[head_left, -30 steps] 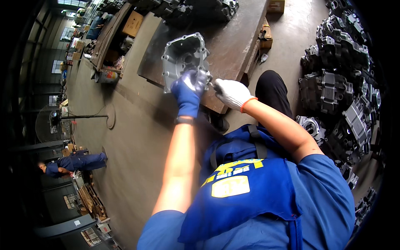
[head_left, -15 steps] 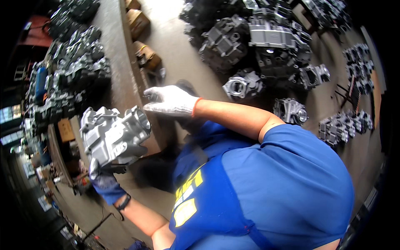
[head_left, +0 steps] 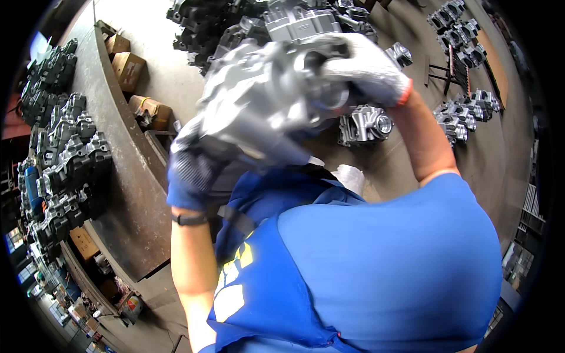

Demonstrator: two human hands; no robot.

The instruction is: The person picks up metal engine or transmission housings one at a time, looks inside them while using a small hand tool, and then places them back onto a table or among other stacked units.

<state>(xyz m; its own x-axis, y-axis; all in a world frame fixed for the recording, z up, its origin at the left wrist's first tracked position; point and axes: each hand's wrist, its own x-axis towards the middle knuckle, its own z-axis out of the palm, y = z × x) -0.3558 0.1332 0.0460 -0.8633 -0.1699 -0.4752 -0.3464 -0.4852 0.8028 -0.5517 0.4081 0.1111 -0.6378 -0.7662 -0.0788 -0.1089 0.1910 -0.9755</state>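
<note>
Both hands grip one large grey metal casting [head_left: 265,100], raised close to the head camera and blurred by nearness; it fills the upper middle of the view, above the person's blue shirt [head_left: 376,265] and clear of the table [head_left: 126,194]. The left hand [head_left: 197,167], in a dark blue glove, is clenched on the lower left edge of the casting, with a black wristband [head_left: 188,219] on the forearm below it; the right hand [head_left: 362,67], in a white glove with an orange cuff, is wrapped over the upper right part of the casting, fingers [head_left: 335,50] curled onto it. The long dark table curves along the left side of the view; rows of dark castings [head_left: 67,159] lie on its far left portion, closely packed. Brown cardboard boxes [head_left: 126,62] sit on the floor just beside the table's edge, near the top left. On the concrete floor [head_left: 406,165] beyond the hands lies a heap of grey castings [head_left: 235,23]; a single casting with a round opening [head_left: 366,125] rests just below the right wrist in the view; smaller clusters of castings [head_left: 465,112] lie well apart at the right.
</note>
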